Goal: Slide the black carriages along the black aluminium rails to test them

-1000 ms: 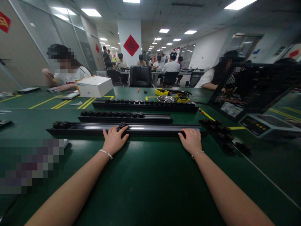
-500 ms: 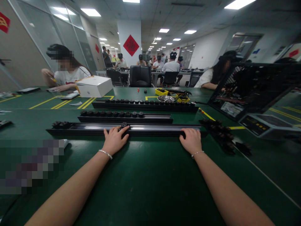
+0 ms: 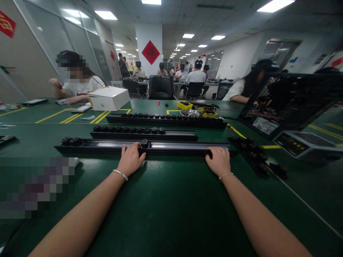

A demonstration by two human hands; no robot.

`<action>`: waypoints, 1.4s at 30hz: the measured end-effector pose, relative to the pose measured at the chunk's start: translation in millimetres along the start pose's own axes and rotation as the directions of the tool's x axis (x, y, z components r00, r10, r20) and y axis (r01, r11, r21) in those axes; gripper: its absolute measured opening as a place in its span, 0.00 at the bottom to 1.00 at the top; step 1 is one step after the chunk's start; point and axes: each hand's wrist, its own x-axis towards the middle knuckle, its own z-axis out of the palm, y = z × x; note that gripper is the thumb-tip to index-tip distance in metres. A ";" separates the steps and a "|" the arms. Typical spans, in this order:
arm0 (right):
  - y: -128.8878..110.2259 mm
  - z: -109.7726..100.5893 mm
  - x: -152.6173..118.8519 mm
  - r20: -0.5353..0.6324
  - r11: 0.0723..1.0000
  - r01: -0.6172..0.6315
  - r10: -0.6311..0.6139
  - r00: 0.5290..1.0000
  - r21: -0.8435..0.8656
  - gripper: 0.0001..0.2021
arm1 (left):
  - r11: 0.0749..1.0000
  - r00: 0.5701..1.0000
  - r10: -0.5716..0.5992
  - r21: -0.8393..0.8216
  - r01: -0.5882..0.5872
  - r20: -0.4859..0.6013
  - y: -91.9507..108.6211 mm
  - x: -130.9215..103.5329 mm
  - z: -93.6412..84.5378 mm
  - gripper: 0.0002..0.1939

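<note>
A long black rail (image 3: 177, 151) lies across the green table in front of me. One round black part (image 3: 144, 143) sits near its middle, and a few more black parts (image 3: 70, 141) are at its left end. My left hand (image 3: 131, 156) rests on the rail just left of the middle part, its fingers over the channel and its thumb apart. Toward the rail's right end, my right hand (image 3: 219, 160) is wrapped over the front edge. Behind it are a shorter rail (image 3: 144, 136) with a row of black parts and a longer filled rail (image 3: 166, 123).
Loose black parts (image 3: 250, 153) lie in a heap at the right, beside a grey device (image 3: 308, 144) and an open computer case (image 3: 294, 103). Farther back are a white box (image 3: 109, 99), yellow trays (image 3: 184, 105) and a metal dish (image 3: 189, 113). People sit across the table.
My left hand's fingers have come off the middle black part and moved slightly left, so the part is uncovered. My right hand keeps its place on the rail. The view has shifted slightly.
</note>
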 end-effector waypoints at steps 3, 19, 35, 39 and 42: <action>1.2 1.3 0.4 -0.004 1.000 0.006 -0.006 1.000 0.001 0.14 | 0.999 1.000 -0.001 0.049 0.003 -0.029 -1.2 0.1 3.0 0.27; 0.5 -0.8 0.4 0.014 1.000 0.008 -0.009 1.000 0.020 0.15 | 0.995 0.999 0.029 0.090 -0.030 0.012 -3.3 0.0 3.3 0.25; 2.7 2.6 0.5 -0.008 1.000 0.020 -0.020 1.000 0.011 0.14 | 0.995 0.999 0.052 0.079 -0.053 0.006 -1.8 -1.0 1.7 0.23; 2.1 1.6 0.5 0.000 1.000 0.018 -0.018 1.000 0.009 0.14 | 0.995 0.998 0.059 0.079 -0.060 0.015 -0.9 -1.2 -0.4 0.22; 1.1 0.1 0.4 0.012 1.000 0.010 -0.010 1.000 0.017 0.15 | 0.995 0.998 0.066 0.073 -0.067 0.018 -0.5 -1.1 -1.4 0.21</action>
